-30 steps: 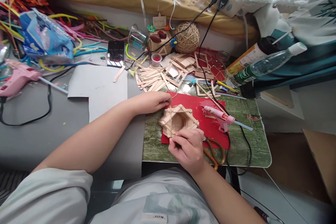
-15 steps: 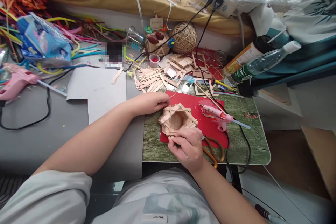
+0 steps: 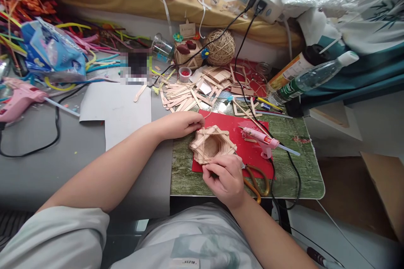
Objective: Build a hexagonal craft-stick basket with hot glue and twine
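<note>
A star-shaped bowl of stacked craft sticks (image 3: pixel 198 156), its hollow facing up, rests on a red sheet (image 3: pixel 249 151). My left hand (image 3: pixel 186 125) is at the bowl's far left corner, fingertips pinched together. A thin strand of twine (image 3: pixel 209 113) curves away from those fingers and seems to run across the bowl's left side. At the near rim, my right hand (image 3: pixel 226 176) is closed in a pinch, apparently on the twine's other end; the fingers mostly hide it. Scissors (image 3: pixel 254 183) with orange-brown handles lie beside my right wrist.
A pink glue gun (image 3: pixel 260 138) lies on the red sheet, its cord trailing off the table's right side. Loose craft sticks (image 3: pixel 181 94) are piled behind the bowl. A twine ball (image 3: pixel 221 46), a bottle (image 3: pixel 315 75) and a second glue gun (image 3: pixel 22 98) stand or lie farther out.
Both hands and the bowl hold almost the same places. The whole view has shifted very slightly.
</note>
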`<state>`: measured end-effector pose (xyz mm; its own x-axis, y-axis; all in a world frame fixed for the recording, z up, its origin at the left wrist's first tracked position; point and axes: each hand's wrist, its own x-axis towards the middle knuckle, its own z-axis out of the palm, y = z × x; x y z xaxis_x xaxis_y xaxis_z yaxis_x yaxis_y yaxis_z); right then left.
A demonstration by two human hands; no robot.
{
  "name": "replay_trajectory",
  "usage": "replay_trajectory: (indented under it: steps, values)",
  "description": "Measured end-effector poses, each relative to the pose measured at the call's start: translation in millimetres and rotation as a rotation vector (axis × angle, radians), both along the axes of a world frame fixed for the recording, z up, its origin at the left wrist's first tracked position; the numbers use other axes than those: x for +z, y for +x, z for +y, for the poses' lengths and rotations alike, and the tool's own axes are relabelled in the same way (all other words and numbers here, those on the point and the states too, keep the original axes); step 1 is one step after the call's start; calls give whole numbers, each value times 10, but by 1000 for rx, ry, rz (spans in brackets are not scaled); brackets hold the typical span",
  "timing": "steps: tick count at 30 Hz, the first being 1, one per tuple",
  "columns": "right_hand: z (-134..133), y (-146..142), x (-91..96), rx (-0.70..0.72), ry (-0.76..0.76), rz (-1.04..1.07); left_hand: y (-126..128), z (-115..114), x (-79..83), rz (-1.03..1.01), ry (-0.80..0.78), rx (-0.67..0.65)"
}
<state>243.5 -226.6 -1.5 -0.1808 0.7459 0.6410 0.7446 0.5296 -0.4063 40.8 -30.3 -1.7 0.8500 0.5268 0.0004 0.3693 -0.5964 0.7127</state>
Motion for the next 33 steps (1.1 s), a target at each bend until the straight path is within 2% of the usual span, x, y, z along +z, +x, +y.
replay_trajectory:
  steps: [18, 33]
  values:
    - [-13, -56, -38, -66, 6, -91, 2, -15, 12, 12, 13, 8]
    - [-22, -87, -86, -89, 43, -109, 117, -89, 51, 0, 69, 219]
